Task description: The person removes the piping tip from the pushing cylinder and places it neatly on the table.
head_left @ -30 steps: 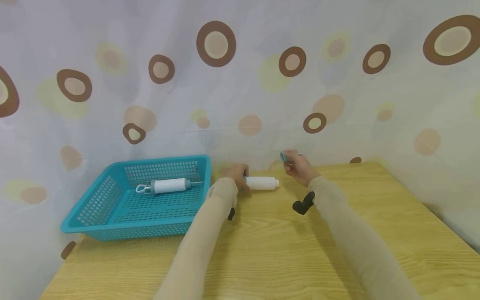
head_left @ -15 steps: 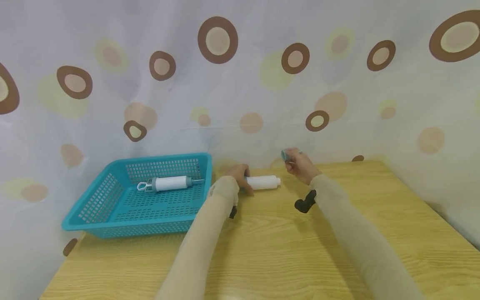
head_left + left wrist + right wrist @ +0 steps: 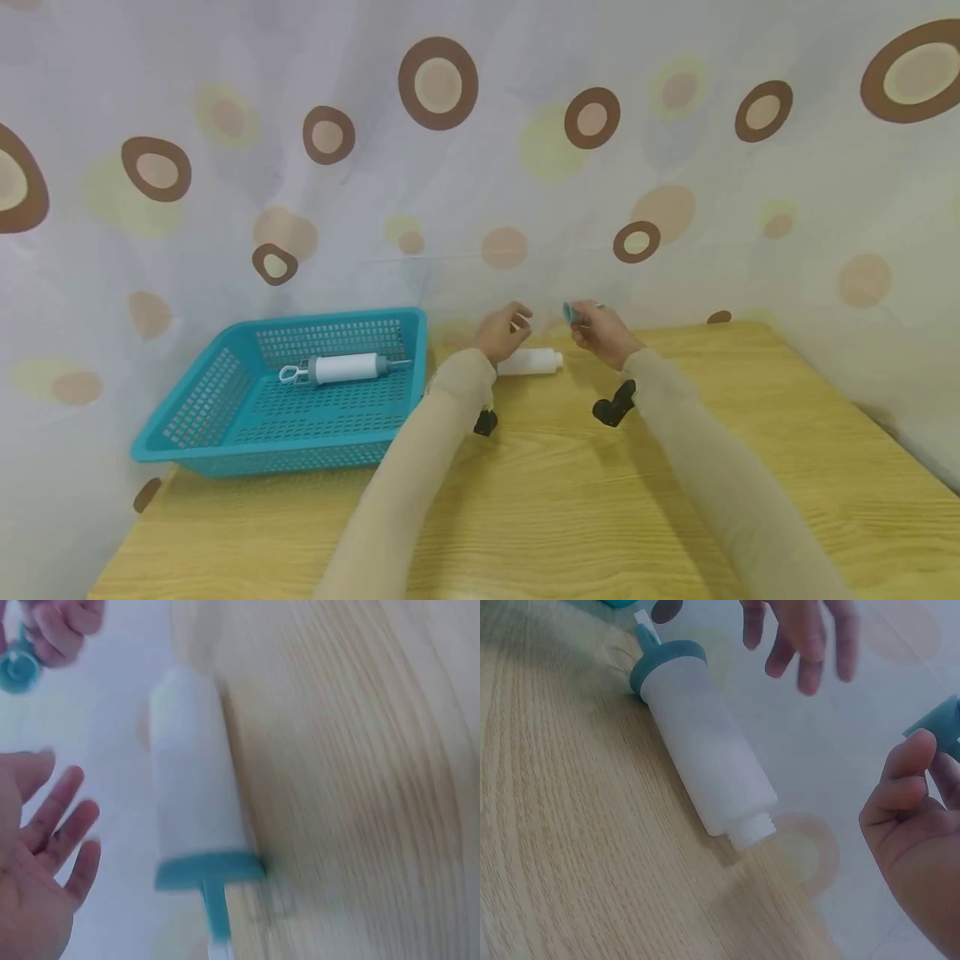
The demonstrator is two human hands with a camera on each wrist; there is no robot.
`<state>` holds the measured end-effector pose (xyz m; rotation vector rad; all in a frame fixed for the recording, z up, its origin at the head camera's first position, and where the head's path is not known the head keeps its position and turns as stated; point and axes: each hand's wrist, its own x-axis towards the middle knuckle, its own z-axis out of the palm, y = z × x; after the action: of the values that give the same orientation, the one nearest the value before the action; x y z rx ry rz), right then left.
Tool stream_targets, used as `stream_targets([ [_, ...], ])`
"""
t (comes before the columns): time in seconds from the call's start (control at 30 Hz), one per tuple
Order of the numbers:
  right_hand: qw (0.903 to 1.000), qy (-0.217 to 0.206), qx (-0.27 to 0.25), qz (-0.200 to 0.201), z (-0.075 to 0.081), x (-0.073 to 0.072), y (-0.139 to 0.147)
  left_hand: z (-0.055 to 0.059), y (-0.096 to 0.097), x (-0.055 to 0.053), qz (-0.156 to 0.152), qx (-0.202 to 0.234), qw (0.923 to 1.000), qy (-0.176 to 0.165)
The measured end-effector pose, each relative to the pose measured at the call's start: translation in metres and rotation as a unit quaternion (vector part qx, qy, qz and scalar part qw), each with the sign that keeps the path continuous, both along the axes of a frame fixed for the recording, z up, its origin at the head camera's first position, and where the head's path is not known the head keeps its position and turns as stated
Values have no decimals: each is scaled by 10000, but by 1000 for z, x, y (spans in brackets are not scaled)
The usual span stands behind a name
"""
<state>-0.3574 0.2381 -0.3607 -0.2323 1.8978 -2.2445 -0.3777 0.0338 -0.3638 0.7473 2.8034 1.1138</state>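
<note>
A white plunger syringe with a teal end collar lies on its side on the table. Its threaded neck is bare and points toward my right side in the head view. Above the collar end, my left hand hovers with loosely bent fingers and nothing in them; the left wrist view shows its palm apart from the barrel. Off the neck end, my right hand pinches a small hollow teal cap between thumb and fingers, raised over the table. My fingers cover part of the cap.
A teal perforated basket stands at the left of the wooden table. Inside it lies a similar syringe with a nozzle fitted and a looped handle. A patterned curtain hangs right behind the table.
My left hand has let go of the syringe's collar end and risen up and to the right. The syringe stays on the table; my right hand still holds the teal cap in nearly the same place.
</note>
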Motion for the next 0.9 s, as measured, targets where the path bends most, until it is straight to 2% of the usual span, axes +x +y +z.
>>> stream_targets([
  [0.03,10000,-5,27,12,0,-1,0,2,3,1,-45,256,9997,-41],
  [0.13,9998,3,176,68,0,-2,-1,6,10,4,-197,667,9974,-204],
  [0.2,9996,18,260,98,-2,-3,-1,7,14,5,-352,767,9959,-328],
  [0.33,9988,201,376,234,-4,-4,-4,8,22,5,-637,816,9939,-371],
  [0.5,9960,517,590,433,-7,-2,-4,6,29,5,-648,993,9914,-551],
  [0.67,9947,348,895,369,-10,0,-4,1,27,5,-612,1121,9892,-720],
  [0.9,9946,351,939,267,-6,-4,-3,1,27,5,-642,1361,9864,-660],
])
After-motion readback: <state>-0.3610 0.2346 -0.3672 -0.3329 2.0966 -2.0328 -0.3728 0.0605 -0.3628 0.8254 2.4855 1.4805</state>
